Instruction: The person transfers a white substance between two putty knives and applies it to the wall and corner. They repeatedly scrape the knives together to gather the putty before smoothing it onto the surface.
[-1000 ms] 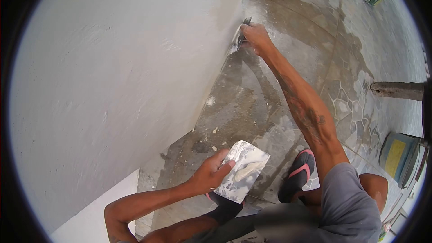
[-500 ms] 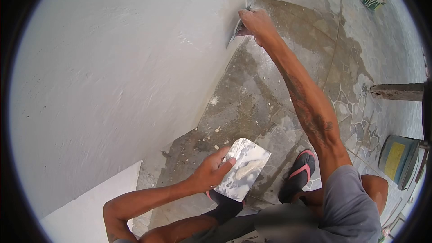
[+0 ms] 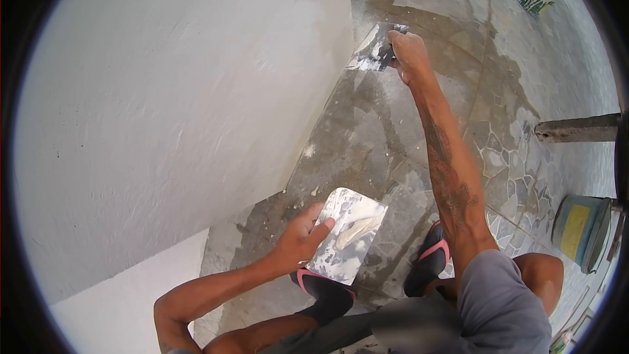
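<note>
Right hand (image 3: 409, 52) gripping blade (image 3: 373, 48) by right edge of wall (image 3: 196, 92), fingers closed; left hand (image 3: 303, 238) clamping plate (image 3: 337, 249). Probably skimming; next stroke needing steady pressure.

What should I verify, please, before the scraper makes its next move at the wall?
1. Scraper gripped in the right hand: ok.
2. Flat plate held by the left hand: ok.
3. Paste available on the plate: ok, a pale lump lies there.
4. Scraper blade clean: not ok, white smears show.
5. Floor free of bits: not ok, pale specks lie near the wall.
6. Blade touching the wall: cannot tell.
</note>
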The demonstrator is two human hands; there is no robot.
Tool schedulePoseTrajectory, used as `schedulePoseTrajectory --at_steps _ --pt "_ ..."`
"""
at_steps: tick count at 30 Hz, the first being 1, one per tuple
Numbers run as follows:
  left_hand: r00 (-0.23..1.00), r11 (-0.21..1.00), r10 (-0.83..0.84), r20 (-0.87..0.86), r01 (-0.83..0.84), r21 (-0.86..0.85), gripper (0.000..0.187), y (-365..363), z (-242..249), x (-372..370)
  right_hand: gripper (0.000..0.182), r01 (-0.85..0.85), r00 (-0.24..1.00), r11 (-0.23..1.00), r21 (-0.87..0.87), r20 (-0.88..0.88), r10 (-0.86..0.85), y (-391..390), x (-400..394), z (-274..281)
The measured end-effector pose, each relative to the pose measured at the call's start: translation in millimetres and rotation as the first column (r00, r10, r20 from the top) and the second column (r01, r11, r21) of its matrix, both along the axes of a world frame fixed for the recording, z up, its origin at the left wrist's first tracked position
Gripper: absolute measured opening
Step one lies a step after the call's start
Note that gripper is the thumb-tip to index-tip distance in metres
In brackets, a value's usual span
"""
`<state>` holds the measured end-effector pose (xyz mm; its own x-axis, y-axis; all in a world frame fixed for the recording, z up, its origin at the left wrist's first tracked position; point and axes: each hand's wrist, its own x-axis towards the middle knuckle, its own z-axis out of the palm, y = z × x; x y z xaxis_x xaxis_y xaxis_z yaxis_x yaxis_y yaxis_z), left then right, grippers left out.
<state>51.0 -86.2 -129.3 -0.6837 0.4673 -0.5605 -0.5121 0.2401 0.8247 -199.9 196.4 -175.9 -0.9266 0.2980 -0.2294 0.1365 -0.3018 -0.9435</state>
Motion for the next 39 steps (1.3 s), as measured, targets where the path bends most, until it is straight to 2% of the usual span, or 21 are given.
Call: schedulePoseTrajectory --at_steps 3,6,7,15,25,34,39 --pt "0.995 0.998 -0.049 -0.083 0.045 -0.049 0.038 1.5 2.4 -2.7 0.017 -0.050 0.993 0.999 0.015 0.105 0.048 -7.8 -11.5 -55.9" --pt "0.997 1.000 -0.001 0.077 0.000 0.017 0.037 1.5 -1.6 -2.2 0.019 -0.107 0.982 0.993 0.049 0.162 0.098 -17.7 -16.0 -88.9" --pt "0.997 1.000 -0.001 0.083 -0.001 0.022 0.037 1.1 -2.2 -2.6 0.020 -0.130 0.978 0.990 0.058 0.172 0.118 -20.6 -17.3 -91.9" --pt "0.997 1.000 -0.001 0.072 0.000 0.022 0.038 -2.4 -7.3 -1.4 0.024 -0.141 0.977 0.989 0.043 0.169 0.132 -28.1 -25.8 -77.1" --pt "0.997 1.000 0.000 0.078 0.000 -0.010 0.037 -2.3 -3.1 -2.3 0.036 -0.197 0.973 0.980 0.033 0.131 0.191 -29.0 -36.8 -84.1" --pt "0.993 1.000 0.008 0.116 -0.008 0.001 0.038 -1.4 1.6 -4.8 0.035 -0.221 0.966 0.974 0.055 0.148 0.211 -32.8 -43.3 -88.5" --pt "0.995 1.000 0.000 0.098 0.001 -0.013 0.038 -3.1 0.5 -5.0 0.034 -0.190 0.966 0.981 -0.043 0.171 0.194 -34.3 -49.2 -84.4"
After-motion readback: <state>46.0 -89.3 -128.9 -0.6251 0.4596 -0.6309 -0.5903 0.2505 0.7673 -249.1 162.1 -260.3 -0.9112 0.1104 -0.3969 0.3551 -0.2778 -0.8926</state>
